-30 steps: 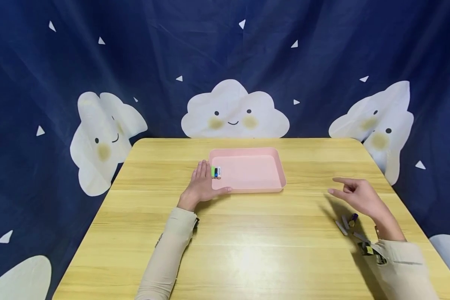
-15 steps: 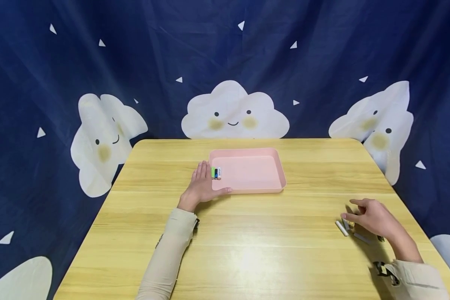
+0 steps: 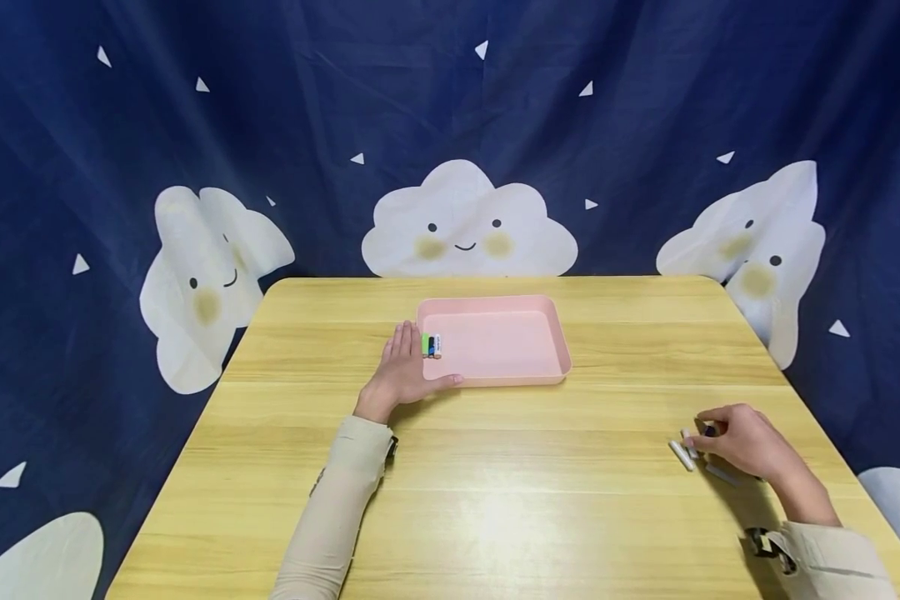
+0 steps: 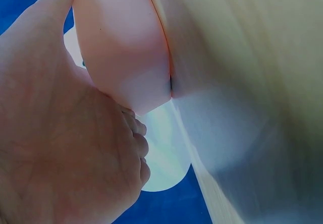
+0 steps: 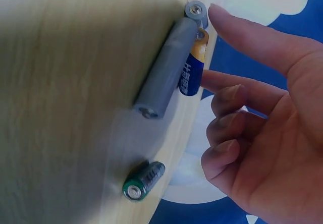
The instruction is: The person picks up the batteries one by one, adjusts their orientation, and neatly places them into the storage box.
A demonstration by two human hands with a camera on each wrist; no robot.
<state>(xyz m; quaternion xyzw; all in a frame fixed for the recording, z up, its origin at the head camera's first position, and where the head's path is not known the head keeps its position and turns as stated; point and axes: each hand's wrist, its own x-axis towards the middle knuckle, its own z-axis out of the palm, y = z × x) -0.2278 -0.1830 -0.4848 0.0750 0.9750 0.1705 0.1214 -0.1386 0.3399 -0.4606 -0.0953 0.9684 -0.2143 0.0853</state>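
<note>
My left hand (image 3: 399,371) rests against the left end of a pink tray (image 3: 495,346), fingers straight along its side and thumb at the front rim. Inside the tray, beside that hand, stand a few small batteries (image 3: 432,345) in green, dark blue and white. My right hand (image 3: 746,442) is low over loose batteries on the right of the table. Its thumb and forefinger are spread around a blue and gold battery (image 5: 192,65); the forefinger touches its blue end, while the thumb tip stands apart. The other fingers are loosely curled.
Close to my right hand lie grey batteries (image 5: 166,72), several in number. A green and dark battery (image 5: 144,181) lies nearer my right wrist. The wooden table (image 3: 495,483) has a dark blue curtain (image 3: 450,83) with clouds behind it.
My right hand has come down and toward me from above the table to the batteries, and its forefinger now meets the blue and gold one. My left hand and the tray stay put.
</note>
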